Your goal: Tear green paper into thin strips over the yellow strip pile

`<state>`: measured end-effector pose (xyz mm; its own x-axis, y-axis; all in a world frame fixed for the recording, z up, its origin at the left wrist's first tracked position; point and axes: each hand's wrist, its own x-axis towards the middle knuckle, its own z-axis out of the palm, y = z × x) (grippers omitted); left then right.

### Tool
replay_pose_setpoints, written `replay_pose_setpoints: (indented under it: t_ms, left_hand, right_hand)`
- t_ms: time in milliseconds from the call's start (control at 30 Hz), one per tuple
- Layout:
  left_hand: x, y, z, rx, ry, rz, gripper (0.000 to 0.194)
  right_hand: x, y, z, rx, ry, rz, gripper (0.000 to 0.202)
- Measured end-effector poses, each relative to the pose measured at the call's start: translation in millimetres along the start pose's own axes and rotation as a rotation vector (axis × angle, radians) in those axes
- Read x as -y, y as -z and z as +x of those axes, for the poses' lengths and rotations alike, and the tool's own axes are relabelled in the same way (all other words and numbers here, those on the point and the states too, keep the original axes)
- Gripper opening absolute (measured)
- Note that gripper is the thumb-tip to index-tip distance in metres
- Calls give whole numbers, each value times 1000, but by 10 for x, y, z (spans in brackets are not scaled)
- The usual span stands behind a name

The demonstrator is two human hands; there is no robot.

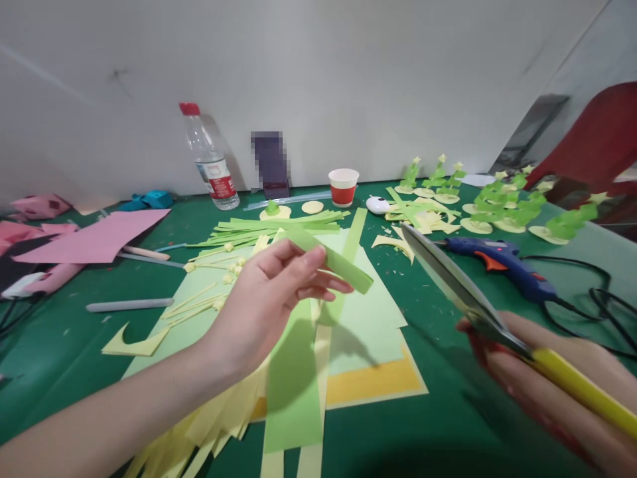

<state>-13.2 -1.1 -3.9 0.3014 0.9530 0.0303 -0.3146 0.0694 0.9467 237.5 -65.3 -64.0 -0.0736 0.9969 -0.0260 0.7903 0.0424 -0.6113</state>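
Note:
My left hand pinches a short green paper strip between thumb and fingers, above the middle of the table. Off to the right, my right hand is wrapped around scissors with yellow handles, their blades pointing up and to the left. Beneath my left hand lie a longer green paper piece and light green sheets. Several pale yellow strips fan out below my forearm. Behind the hand is a pile of thin green strips.
A blue glue gun with a black cord lies at right. Several small green paper trees stand behind it. A red-and-white cup and a plastic bottle are near the wall. Pink paper lies at left.

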Motion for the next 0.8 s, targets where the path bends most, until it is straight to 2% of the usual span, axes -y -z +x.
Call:
replay_pose_setpoints:
  t_ms: [67, 167, 367, 500, 600, 667, 700, 733, 800]
  left_hand:
    - [4, -23, -21, 27, 68, 23, 16]
    - [15, -50, -51, 27, 150, 71, 17]
    - [22, -46, -79, 12, 191, 188, 19]
    - [45, -51, -83, 20, 243, 189, 19]
    - [58, -67, -89, 27, 256, 155, 20]
    - [61, -82, -94, 18, 258, 153, 20]
    - [63, -89, -97, 14, 255, 154, 20]
    - [65, -97, -98, 10, 250, 158, 20]
    - [74, -109, -99, 5, 237, 171, 20]
  right_hand:
    - [93, 105, 145, -13, -37, -247, 41]
    - [147, 138, 334, 9, -144, -462, 43]
    - [105, 39, 584, -1, -103, -605, 45]
    - [95, 51, 714, -52, -73, -604, 53]
    - [195, 108, 717, -114, -10, -616, 44]
    - [356, 138, 639, -147, 112, -561, 31]
    - [459, 140, 581, -163, 245, -455, 26]
    - [570, 132, 517, -121, 361, -317, 23]
    - [785, 93, 398, -40, 442, -89, 17]
